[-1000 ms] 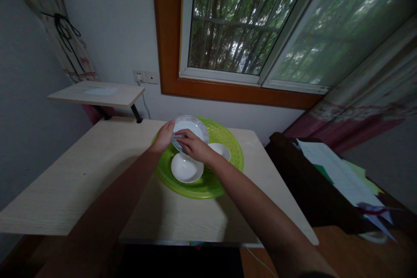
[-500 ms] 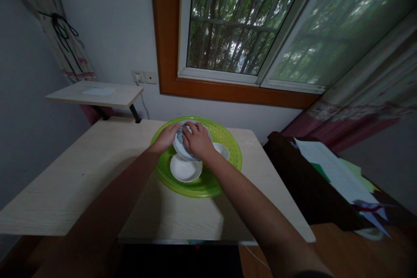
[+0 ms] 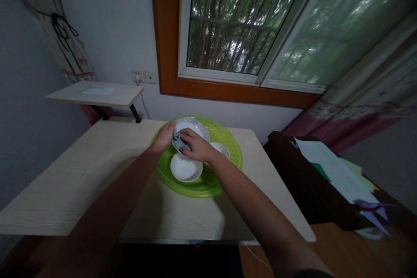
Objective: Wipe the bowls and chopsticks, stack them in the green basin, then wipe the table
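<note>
My left hand (image 3: 165,137) grips the left rim of a white plate (image 3: 193,127) with a patterned edge, tilted over a large green plastic basin (image 3: 233,147). In my right hand (image 3: 195,145) is a bunched grey cloth (image 3: 182,141), pressed against the lower left of the plate. A white bowl (image 3: 186,168) sits in the basin just below the plate. Another white bowl (image 3: 221,149) lies to the right, partly hidden behind my right wrist.
The basin rests on a pale wooden table (image 3: 97,173). A small raised shelf (image 3: 94,93) with a paper on it stands at the back left. To the right, papers (image 3: 335,171) lie on a dark brown piece of furniture (image 3: 296,178). A window is behind the table.
My right hand has slid the cloth from the upper middle of the plate down towards its lower left edge. More of the plate's upper face now shows.
</note>
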{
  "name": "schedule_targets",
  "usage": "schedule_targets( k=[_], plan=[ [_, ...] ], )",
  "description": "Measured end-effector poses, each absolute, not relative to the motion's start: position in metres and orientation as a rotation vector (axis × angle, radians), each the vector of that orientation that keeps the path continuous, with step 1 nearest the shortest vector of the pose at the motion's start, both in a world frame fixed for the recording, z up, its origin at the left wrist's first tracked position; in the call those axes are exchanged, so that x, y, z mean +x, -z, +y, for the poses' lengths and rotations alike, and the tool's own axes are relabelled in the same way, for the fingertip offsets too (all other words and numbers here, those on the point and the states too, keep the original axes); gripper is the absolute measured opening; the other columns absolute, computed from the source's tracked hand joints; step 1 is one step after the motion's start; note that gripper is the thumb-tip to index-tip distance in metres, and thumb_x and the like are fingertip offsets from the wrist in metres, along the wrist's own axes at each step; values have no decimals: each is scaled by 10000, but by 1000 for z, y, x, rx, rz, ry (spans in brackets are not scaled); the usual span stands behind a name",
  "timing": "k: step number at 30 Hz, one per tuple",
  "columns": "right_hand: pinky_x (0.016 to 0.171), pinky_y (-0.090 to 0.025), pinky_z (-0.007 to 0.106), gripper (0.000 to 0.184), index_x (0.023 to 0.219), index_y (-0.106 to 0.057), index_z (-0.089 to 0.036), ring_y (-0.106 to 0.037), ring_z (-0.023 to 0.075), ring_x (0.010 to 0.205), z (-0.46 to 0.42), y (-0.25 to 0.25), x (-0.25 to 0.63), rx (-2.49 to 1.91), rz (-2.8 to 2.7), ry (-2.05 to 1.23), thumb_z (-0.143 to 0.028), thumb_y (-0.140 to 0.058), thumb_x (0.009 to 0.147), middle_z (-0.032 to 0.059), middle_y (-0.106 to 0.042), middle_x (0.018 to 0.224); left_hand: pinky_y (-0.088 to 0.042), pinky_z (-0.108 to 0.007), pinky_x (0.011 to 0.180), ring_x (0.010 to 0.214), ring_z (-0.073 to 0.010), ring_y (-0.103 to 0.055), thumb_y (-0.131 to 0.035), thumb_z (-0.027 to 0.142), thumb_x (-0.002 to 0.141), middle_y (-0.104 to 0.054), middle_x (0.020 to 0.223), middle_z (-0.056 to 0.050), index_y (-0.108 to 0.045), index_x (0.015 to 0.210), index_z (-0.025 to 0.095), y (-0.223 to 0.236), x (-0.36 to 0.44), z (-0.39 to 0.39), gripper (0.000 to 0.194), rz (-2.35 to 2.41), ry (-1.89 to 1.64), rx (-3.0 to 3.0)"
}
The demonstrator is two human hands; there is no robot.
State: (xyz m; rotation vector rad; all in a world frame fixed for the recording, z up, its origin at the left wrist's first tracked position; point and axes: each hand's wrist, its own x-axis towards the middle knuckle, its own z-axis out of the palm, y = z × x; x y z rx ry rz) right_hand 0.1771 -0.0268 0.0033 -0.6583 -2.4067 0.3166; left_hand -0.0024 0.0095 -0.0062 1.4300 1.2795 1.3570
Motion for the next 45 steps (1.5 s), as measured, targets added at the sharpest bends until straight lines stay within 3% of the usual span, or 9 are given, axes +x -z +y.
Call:
schedule_targets(
  k=[4,7,10,13,19,30,36,45],
  plan=[
    [1061,-483,453,713,1473,-444,-147,-576,262,1179,-28,-1,179,-696,-2282,-461,-160,-657,793,161,-551,1380,-549,-373,910,979,-265,-697,-497,487,919,-762,901,-108,-711,875,147,2,-3,8,404,1297,-1376,1319],
    [964,-533,400,571,1369,-556,-164,-626,215,1031,-24,2,182,-759,-2228,-549,-194,-689,814,129,-604,1302,-556,-361,876,953,-258,-694,-476,490,933,-756,877,-100,-701,868,147,3,-4,9,415,1324,-1345,1348],
    [1012,-514,400,310,1131,-720,-192,-634,223,1112,-19,4,183,-698,-2277,-561,-237,-758,826,104,-660,1230,-551,-361,882,958,-262,-691,-469,503,942,-755,890,-103,-701,883,149,8,-6,11,426,1341,-1314,1402],
    [1046,-499,418,213,1050,-775,-209,-641,227,1142,-17,7,180,-662,-2315,-499,-238,-783,839,99,-685,1197,-542,-363,910,984,-266,-688,-463,501,948,-759,925,-105,-707,904,154,11,-6,13,427,1338,-1300,1436],
    [1045,-499,380,165,1059,-780,-167,-621,228,1160,-16,8,172,-694,-2353,-257,-215,-675,941,135,-661,1231,-476,-374,1061,1073,-251,-670,-436,431,952,-753,1104,-122,-709,943,151,12,-2,14,391,1350,-1240,1552],
    [1024,-471,386,280,1164,-722,-153,-576,255,1100,-10,-4,169,-1258,-2255,158,-179,-486,1015,136,-653,1217,-502,-405,1058,1090,-246,-679,-460,445,947,-755,1154,-121,-741,1044,154,15,3,12,416,1167,-1195,1549],
    [1007,-452,432,318,1126,-710,-98,-547,306,1073,-10,-8,187,-1561,-2184,268,-93,-426,983,210,-655,1130,-507,-388,1040,1100,-257,-678,-472,433,939,-762,1140,-108,-750,1053,153,12,0,10,411,1215,-1270,1531],
    [934,-500,394,294,1056,-731,-103,-607,293,1030,-13,-7,194,-1742,-2148,253,-82,-459,947,215,-669,1113,-509,-382,1012,1090,-270,-682,-476,501,932,-766,1127,-132,-739,1050,144,20,-8,17,459,1308,-1341,1505]
  ],
)
